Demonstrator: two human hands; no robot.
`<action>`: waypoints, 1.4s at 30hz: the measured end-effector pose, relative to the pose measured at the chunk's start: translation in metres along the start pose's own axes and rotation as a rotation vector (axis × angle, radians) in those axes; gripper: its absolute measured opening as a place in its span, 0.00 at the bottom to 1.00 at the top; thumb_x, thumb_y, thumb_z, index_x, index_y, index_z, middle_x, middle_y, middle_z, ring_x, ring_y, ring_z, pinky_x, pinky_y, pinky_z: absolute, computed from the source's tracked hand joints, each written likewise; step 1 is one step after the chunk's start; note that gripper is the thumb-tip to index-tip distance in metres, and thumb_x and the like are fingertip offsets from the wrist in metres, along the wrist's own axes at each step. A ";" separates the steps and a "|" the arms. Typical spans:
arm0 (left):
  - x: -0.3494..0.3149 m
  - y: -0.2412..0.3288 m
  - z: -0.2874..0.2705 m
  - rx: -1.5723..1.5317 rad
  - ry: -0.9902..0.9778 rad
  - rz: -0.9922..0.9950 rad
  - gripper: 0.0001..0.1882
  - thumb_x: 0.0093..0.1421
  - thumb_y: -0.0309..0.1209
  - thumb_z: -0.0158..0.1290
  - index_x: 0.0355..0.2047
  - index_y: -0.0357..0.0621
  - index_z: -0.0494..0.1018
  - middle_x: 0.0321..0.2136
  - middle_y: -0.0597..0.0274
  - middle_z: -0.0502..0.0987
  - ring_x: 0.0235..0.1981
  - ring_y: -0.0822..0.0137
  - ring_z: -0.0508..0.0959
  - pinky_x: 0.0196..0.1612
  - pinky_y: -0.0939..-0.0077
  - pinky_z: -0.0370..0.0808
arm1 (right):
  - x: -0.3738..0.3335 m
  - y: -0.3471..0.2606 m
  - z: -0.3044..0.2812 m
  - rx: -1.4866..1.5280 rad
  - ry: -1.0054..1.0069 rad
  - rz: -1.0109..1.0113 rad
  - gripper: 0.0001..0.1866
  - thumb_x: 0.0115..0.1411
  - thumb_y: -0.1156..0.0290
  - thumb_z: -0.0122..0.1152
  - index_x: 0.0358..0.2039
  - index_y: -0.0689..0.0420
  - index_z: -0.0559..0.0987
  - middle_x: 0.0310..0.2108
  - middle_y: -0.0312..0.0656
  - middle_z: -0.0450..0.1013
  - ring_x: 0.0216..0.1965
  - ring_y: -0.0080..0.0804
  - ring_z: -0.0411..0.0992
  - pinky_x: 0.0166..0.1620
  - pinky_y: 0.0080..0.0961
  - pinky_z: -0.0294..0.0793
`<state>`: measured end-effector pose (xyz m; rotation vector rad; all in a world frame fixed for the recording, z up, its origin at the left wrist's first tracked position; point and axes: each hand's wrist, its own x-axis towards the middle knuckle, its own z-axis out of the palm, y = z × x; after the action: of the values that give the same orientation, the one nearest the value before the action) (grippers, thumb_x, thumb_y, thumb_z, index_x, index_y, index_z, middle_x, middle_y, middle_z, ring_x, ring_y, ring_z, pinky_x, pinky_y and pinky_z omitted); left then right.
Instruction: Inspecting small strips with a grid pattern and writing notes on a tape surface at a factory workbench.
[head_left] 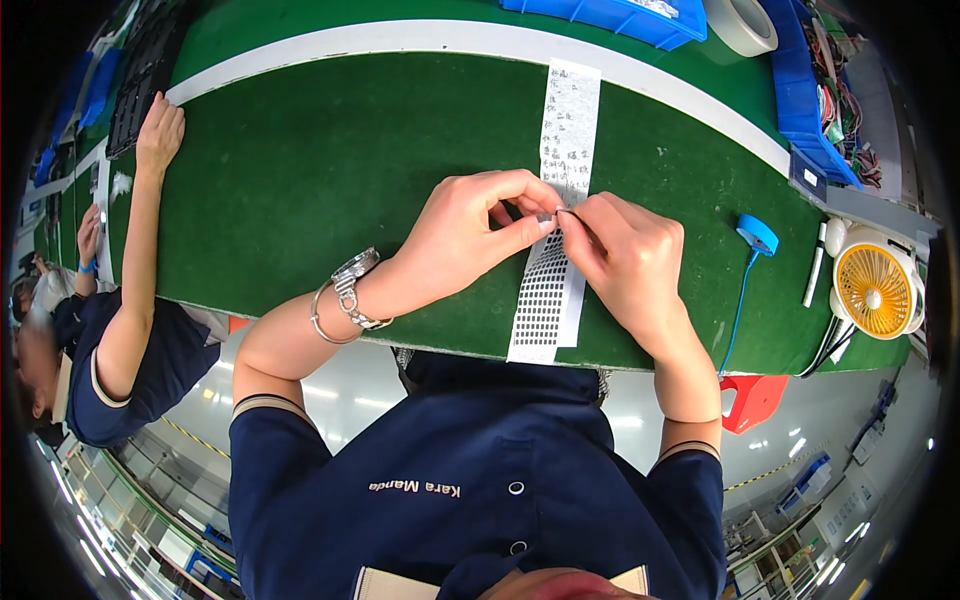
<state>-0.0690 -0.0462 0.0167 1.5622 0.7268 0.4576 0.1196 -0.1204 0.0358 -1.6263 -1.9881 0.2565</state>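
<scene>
We have both hands meeting over the middle of the green mat (330, 170): our left hand (470, 225) has its fingertips pressed together in a pinch, and our right hand (625, 255) pinches too, the two sets of fingertips almost touching around something very small and thin, too small for us to tell its kind. Right under the pinch lies a long white strip (548, 295) carrying rows of small dark squares, its lower end hanging just past the near edge of the mat, and a white paper slip (570, 120) with handwriting lies above it. As we judge it, the main risk is that the tiny piece slips from our fingers and vanishes on the mat or drops off the near edge onto the floor; a pull at the wrong angle might also lift or crease the strip, or drag it off the edge, since nothing seems to weigh it down. A sticky piece could fold on itself or cling to a fingertip. Our bracelet and wristwatch (350, 290) ride close to the strip's side and might brush it. Further out, a blue bin (620, 15) at the far edge holds something white that we cannot make out, and a second blue bin (815, 100) to the right holds a tangle of coloured wires. A roll of tape (742, 25) stands between them, a small yellow fan (875, 290) at the right, and another person's arm (140, 230) rests on the mat well to our left.
</scene>
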 end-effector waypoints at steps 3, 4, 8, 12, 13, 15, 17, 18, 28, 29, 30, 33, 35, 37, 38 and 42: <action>0.000 0.003 -0.002 -0.018 -0.012 -0.063 0.07 0.62 0.24 0.57 0.41 0.36 0.78 0.36 0.65 0.82 0.35 0.78 0.78 0.39 0.81 0.76 | 0.000 0.001 0.002 0.009 0.023 -0.028 0.08 0.53 0.72 0.67 0.23 0.55 0.76 0.18 0.37 0.72 0.18 0.35 0.73 0.20 0.32 0.69; 0.001 0.002 -0.002 -0.029 -0.012 -0.056 0.07 0.62 0.24 0.58 0.41 0.36 0.78 0.36 0.65 0.82 0.35 0.78 0.78 0.39 0.81 0.76 | 0.000 0.001 0.002 0.024 0.035 -0.033 0.07 0.53 0.72 0.67 0.23 0.55 0.77 0.19 0.37 0.72 0.18 0.35 0.73 0.20 0.32 0.69; 0.001 0.000 -0.001 -0.031 0.007 -0.032 0.07 0.62 0.25 0.58 0.40 0.37 0.78 0.36 0.64 0.82 0.34 0.77 0.78 0.38 0.81 0.76 | -0.003 -0.001 0.000 0.327 -0.031 0.168 0.06 0.57 0.70 0.66 0.27 0.59 0.80 0.18 0.39 0.73 0.16 0.33 0.70 0.20 0.30 0.67; -0.001 0.000 0.000 0.057 0.042 0.065 0.07 0.61 0.24 0.59 0.40 0.37 0.79 0.35 0.63 0.81 0.33 0.75 0.78 0.37 0.80 0.76 | 0.001 0.000 -0.010 0.526 -0.208 0.350 0.09 0.61 0.68 0.63 0.29 0.62 0.81 0.14 0.40 0.68 0.14 0.28 0.63 0.21 0.28 0.60; -0.001 0.000 0.000 0.062 0.044 0.072 0.07 0.61 0.24 0.59 0.39 0.37 0.79 0.35 0.62 0.81 0.33 0.75 0.78 0.37 0.80 0.75 | 0.001 0.001 -0.010 0.550 -0.237 0.368 0.10 0.62 0.68 0.63 0.29 0.62 0.81 0.13 0.40 0.66 0.14 0.26 0.61 0.21 0.28 0.59; -0.002 0.000 0.000 0.073 0.049 0.086 0.06 0.60 0.24 0.60 0.39 0.38 0.79 0.34 0.62 0.81 0.32 0.74 0.78 0.36 0.79 0.75 | 0.000 0.002 -0.009 0.586 -0.239 0.396 0.11 0.62 0.68 0.62 0.28 0.62 0.81 0.12 0.38 0.64 0.14 0.24 0.59 0.21 0.27 0.57; -0.002 0.002 0.000 0.075 0.052 0.066 0.06 0.60 0.23 0.60 0.38 0.38 0.79 0.34 0.62 0.80 0.31 0.74 0.78 0.35 0.80 0.75 | 0.000 0.002 -0.009 0.613 -0.244 0.411 0.11 0.62 0.68 0.62 0.28 0.63 0.81 0.12 0.38 0.64 0.15 0.23 0.58 0.21 0.26 0.57; -0.002 0.003 0.000 0.076 0.054 0.056 0.06 0.59 0.23 0.60 0.38 0.38 0.79 0.34 0.62 0.80 0.31 0.74 0.78 0.35 0.80 0.75 | 0.000 0.002 -0.009 0.620 -0.248 0.412 0.11 0.62 0.68 0.62 0.28 0.63 0.81 0.12 0.38 0.64 0.15 0.22 0.58 0.21 0.26 0.57; -0.003 -0.001 0.002 0.151 0.083 0.109 0.07 0.58 0.22 0.61 0.37 0.38 0.79 0.32 0.62 0.80 0.31 0.74 0.77 0.35 0.78 0.75 | 0.000 0.001 -0.010 0.648 -0.267 0.436 0.11 0.63 0.68 0.62 0.28 0.63 0.81 0.14 0.38 0.67 0.16 0.20 0.59 0.21 0.25 0.58; -0.004 0.000 0.002 0.166 0.091 0.129 0.06 0.58 0.22 0.61 0.37 0.38 0.79 0.32 0.62 0.80 0.31 0.73 0.77 0.35 0.78 0.75 | 0.000 0.000 -0.009 0.629 -0.253 0.429 0.12 0.63 0.67 0.63 0.28 0.63 0.81 0.14 0.38 0.67 0.16 0.20 0.60 0.21 0.26 0.59; -0.004 0.000 0.002 0.182 0.098 0.149 0.06 0.58 0.22 0.61 0.37 0.38 0.80 0.32 0.62 0.81 0.31 0.73 0.77 0.35 0.78 0.76 | -0.001 0.000 -0.007 0.609 -0.239 0.421 0.12 0.62 0.67 0.63 0.28 0.63 0.81 0.14 0.38 0.67 0.16 0.19 0.60 0.21 0.26 0.59; -0.003 -0.002 0.002 0.234 0.107 0.201 0.06 0.58 0.22 0.61 0.36 0.38 0.79 0.32 0.62 0.80 0.31 0.74 0.77 0.36 0.78 0.75 | 0.000 -0.001 -0.010 0.436 -0.202 0.396 0.13 0.61 0.66 0.66 0.27 0.63 0.80 0.13 0.38 0.67 0.16 0.19 0.62 0.21 0.25 0.60; -0.004 0.002 0.002 0.145 0.106 0.140 0.05 0.60 0.23 0.60 0.37 0.37 0.78 0.32 0.64 0.80 0.32 0.75 0.77 0.36 0.79 0.75 | 0.002 0.000 -0.014 0.393 -0.146 0.402 0.13 0.61 0.66 0.67 0.27 0.63 0.80 0.13 0.38 0.67 0.16 0.18 0.63 0.21 0.23 0.60; -0.003 0.003 0.001 0.032 0.090 0.079 0.05 0.62 0.24 0.59 0.37 0.37 0.77 0.33 0.66 0.79 0.34 0.76 0.77 0.37 0.79 0.74 | 0.003 0.004 -0.019 0.456 -0.055 0.436 0.12 0.60 0.66 0.68 0.28 0.62 0.79 0.14 0.37 0.68 0.16 0.16 0.63 0.21 0.21 0.60; -0.003 0.002 0.000 -0.036 0.075 0.047 0.05 0.63 0.24 0.58 0.38 0.37 0.77 0.33 0.67 0.79 0.34 0.77 0.76 0.38 0.80 0.74 | 0.003 0.005 -0.020 0.516 -0.025 0.491 0.10 0.60 0.68 0.69 0.30 0.62 0.79 0.15 0.35 0.69 0.17 0.14 0.63 0.21 0.18 0.59; 0.000 0.002 -0.004 -0.195 0.013 -0.039 0.05 0.66 0.26 0.55 0.40 0.37 0.75 0.33 0.70 0.77 0.37 0.79 0.75 0.41 0.81 0.73 | 0.009 0.002 -0.027 0.588 -0.017 0.501 0.08 0.59 0.71 0.67 0.34 0.62 0.80 0.19 0.35 0.74 0.19 0.13 0.64 0.23 0.16 0.61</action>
<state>-0.0714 -0.0430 0.0190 1.3623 0.6997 0.4951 0.1341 -0.1164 0.0595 -1.6741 -1.2965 0.9445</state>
